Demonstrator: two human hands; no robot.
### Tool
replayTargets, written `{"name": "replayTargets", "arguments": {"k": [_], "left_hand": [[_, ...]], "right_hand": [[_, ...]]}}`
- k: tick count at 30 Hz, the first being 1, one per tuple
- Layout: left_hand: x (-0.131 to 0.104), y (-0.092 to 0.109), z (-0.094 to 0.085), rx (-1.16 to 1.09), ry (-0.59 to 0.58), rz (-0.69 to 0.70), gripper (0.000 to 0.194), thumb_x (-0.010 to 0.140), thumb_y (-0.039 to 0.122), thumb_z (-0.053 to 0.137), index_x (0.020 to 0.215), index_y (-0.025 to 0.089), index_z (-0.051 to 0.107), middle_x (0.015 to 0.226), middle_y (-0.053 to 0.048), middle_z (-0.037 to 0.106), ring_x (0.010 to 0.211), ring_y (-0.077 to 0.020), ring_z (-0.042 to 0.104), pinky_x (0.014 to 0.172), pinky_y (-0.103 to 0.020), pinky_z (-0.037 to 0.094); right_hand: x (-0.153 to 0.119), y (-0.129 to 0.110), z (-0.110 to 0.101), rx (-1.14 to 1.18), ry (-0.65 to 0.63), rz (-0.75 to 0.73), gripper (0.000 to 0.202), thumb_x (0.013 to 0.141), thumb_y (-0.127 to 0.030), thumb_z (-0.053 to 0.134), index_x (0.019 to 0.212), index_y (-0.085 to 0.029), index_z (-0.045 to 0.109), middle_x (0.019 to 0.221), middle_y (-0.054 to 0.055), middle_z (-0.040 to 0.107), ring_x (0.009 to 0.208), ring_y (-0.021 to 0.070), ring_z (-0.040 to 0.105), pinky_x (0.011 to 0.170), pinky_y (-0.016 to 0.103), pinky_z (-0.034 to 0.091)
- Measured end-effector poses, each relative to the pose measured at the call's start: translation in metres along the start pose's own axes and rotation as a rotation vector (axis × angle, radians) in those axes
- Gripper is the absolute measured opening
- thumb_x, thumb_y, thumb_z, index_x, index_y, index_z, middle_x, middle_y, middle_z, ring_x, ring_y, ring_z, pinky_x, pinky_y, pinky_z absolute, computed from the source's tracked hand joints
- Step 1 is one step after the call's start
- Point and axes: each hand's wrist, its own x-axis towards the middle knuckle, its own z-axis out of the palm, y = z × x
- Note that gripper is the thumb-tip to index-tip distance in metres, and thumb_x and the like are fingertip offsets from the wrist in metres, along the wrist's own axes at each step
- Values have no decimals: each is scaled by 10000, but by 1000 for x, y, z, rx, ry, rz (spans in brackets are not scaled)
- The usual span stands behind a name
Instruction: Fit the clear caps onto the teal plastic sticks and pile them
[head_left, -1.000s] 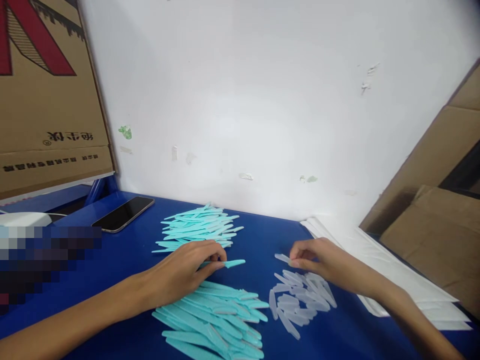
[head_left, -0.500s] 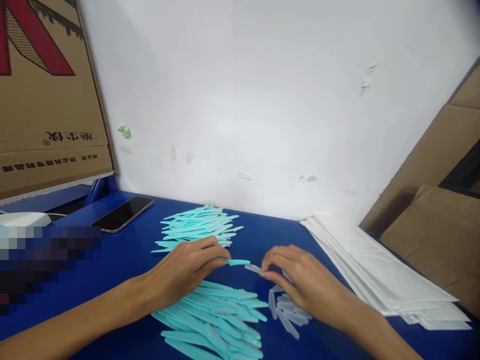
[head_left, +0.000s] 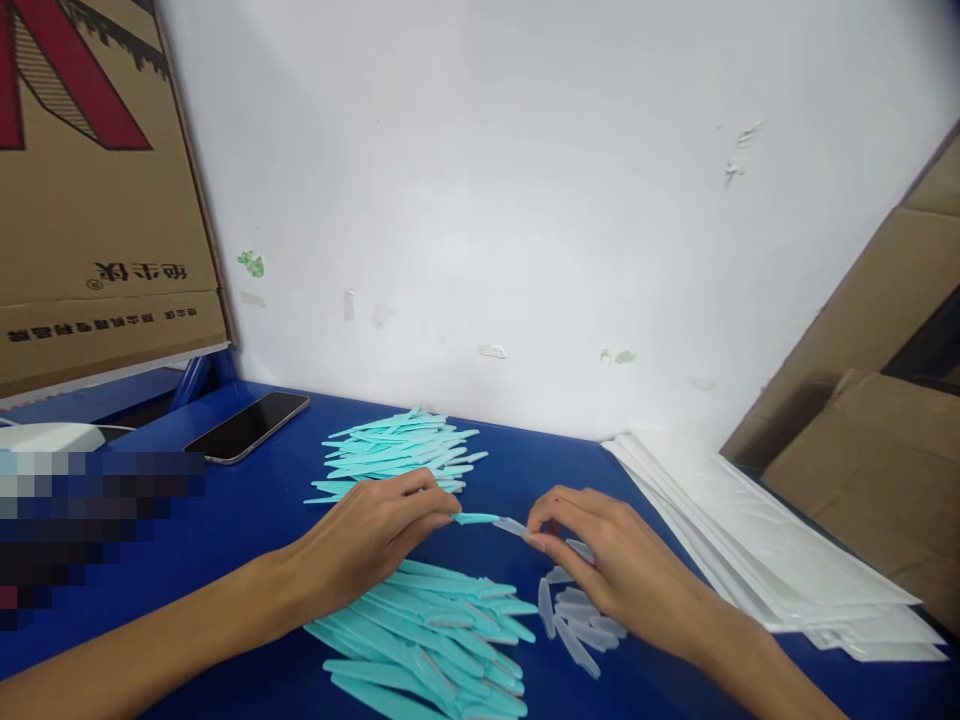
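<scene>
My left hand (head_left: 397, 525) pinches one turquoise stick (head_left: 477, 518), which points right over the blue table. Between the fingertips of my right hand (head_left: 592, 545) is a translucent cap (head_left: 511, 525), its free end touching the tip of that stick. Below my left hand lies a pile of turquoise sticks (head_left: 442, 640), and a second turquoise pile (head_left: 397, 450) lies behind it. Loose translucent caps (head_left: 577, 620) are scattered under and beside my right hand, partly hidden by it.
A phone (head_left: 251, 425) lies at the back left of the blue table (head_left: 300, 550), near a white device (head_left: 52, 438). White flat bags (head_left: 765, 550) are stacked on the right. Cardboard boxes (head_left: 112, 220) stand at both sides, with a white wall behind.
The translucent cap and the turquoise stick have come together, end to end; a small gap showed before. My right hand has shifted slightly, and my left hand is almost still.
</scene>
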Motion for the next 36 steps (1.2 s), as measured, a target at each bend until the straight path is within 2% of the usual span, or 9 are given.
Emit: {"name": "replayTargets", "arguments": {"k": [9, 17, 21, 29, 36], "left_hand": [[-2, -1, 3, -3, -45, 0, 243, 1084, 254, 392, 1192, 255, 610, 1041, -44, 641, 675, -121, 580, 578, -243, 387], [-2, 0, 2, -3, -51, 24, 235, 1075, 232, 412, 1208, 268, 602, 1041, -37, 631, 646, -114, 543, 560, -247, 353], [-1, 5, 2, -59, -59, 40, 228, 1077, 234, 409, 1197, 248, 603, 1003, -33, 620, 653, -114, 542, 574, -239, 383], [-4, 12, 7, -77, 28, 171, 230, 1057, 180, 449, 1250, 211, 569, 969, -51, 606, 690, -117, 565, 579, -218, 421], [-3, 19, 7, -63, 115, 245, 266, 1046, 126, 434, 1283, 200, 528, 906, -43, 611, 644, -110, 532, 548, -212, 412]], "right_hand": [[-1, 0, 7, 25, -31, -28, 144, 1060, -254, 460, 1030, -236, 599, 1005, 6, 671, 838, 173, 607, 772, 323, 429], [-1, 0, 7, 19, -8, -31, 150, 1068, -261, 445, 1048, -245, 593, 996, -9, 672, 819, 165, 594, 770, 320, 410], [-1, -4, 10, 29, 5, -57, 135, 1063, -266, 465, 1039, -247, 597, 984, -15, 683, 818, 164, 597, 761, 313, 408], [-4, -8, 30, 101, 140, -111, 134, 1056, -207, 461, 1050, -232, 593, 942, 3, 694, 775, 163, 623, 721, 300, 427], [-6, -8, 34, 197, 193, -116, 185, 1062, -196, 419, 1008, -217, 594, 831, 3, 646, 670, 131, 594, 635, 262, 423]]}}
